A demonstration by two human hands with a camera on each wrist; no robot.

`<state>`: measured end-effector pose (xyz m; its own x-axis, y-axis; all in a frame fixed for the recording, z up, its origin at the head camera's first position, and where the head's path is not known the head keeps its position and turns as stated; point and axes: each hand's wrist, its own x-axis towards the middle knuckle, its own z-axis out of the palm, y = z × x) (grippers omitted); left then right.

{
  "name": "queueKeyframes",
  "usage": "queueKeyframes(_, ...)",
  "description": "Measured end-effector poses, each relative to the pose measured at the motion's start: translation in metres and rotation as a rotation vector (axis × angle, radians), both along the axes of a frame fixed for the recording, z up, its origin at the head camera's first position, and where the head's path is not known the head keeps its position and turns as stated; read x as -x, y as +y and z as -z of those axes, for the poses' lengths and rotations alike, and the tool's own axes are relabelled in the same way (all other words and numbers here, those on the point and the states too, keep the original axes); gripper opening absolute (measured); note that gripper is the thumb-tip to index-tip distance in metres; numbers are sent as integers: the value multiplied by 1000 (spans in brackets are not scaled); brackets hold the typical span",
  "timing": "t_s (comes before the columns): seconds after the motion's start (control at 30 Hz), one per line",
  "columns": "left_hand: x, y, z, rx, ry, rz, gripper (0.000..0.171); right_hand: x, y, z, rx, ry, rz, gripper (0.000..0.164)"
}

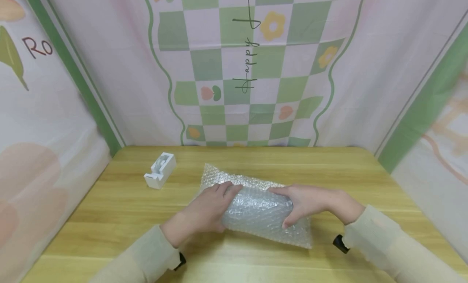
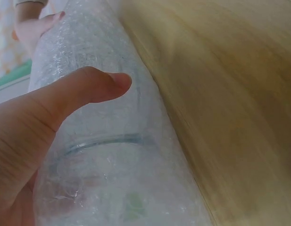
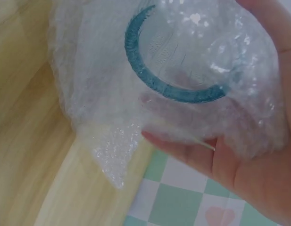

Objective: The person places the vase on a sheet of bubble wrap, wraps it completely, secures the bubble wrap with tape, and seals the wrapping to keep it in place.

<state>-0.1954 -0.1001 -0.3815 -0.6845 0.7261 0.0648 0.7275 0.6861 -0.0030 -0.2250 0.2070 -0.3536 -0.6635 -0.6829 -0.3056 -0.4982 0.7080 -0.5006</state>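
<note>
A clear glass vessel rolled in bubble wrap (image 1: 256, 212) lies across the wooden table, with loose flaps of wrap at its far and near sides. My left hand (image 1: 204, 210) grips the roll's left part; in the left wrist view the thumb (image 2: 93, 87) lies along the wrap near a faint glass rim (image 2: 105, 142). Round the right end curls my right hand (image 1: 307, 199), thumb on the near side and fingers on the far side. A blue-green glass ring (image 3: 173, 92) shows through the wrap there in the right wrist view. The glass's exact kind is hidden.
A white tape dispenser (image 1: 161, 171) with a roll of tape stands at the back left of the wooden table (image 1: 128, 234). Printed curtains (image 1: 234, 71) hang behind the table and along both sides. Black straps show at both sleeve cuffs.
</note>
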Motion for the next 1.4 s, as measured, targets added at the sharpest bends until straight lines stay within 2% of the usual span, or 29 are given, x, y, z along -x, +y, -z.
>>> queueKeyframes(0.1,0,-1,1,-12,3,7,117,-2,0,0,-6,50,-17,106)
queueKeyframes(0.17,1,-2,2,-20,5,11,116,-4,1,0,-9,120,-42,106)
queueKeyframes(0.4,3,-4,3,-46,11,15,114,-14,1,-2,28,476,-152,100)
queueKeyframes(0.57,6,-5,5,-61,3,14,115,-26,-1,-4,8,622,-166,89)
queueKeyframes(0.67,7,-5,5,-67,-5,7,115,-35,-5,-3,-39,626,-132,93)
queueKeyframes(0.8,8,-6,6,-79,2,11,114,-44,-14,1,-72,580,-64,114)
queueKeyframes(0.9,8,-6,5,-93,-5,14,114,-45,-20,8,-62,578,-37,127)
queueKeyframes(0.97,8,-6,5,-103,-24,10,115,-43,-21,12,-48,578,-29,130)
queueKeyframes(1.03,8,-6,5,-109,-49,2,115,-39,-21,15,-33,583,-29,128)
queueKeyframes(1.23,11,-5,4,-125,-112,-9,118,-27,-21,19,-17,617,-55,108)
queueKeyframes(1.4,14,-7,4,-156,-181,-13,119,-22,-21,17,-8,590,-68,106)
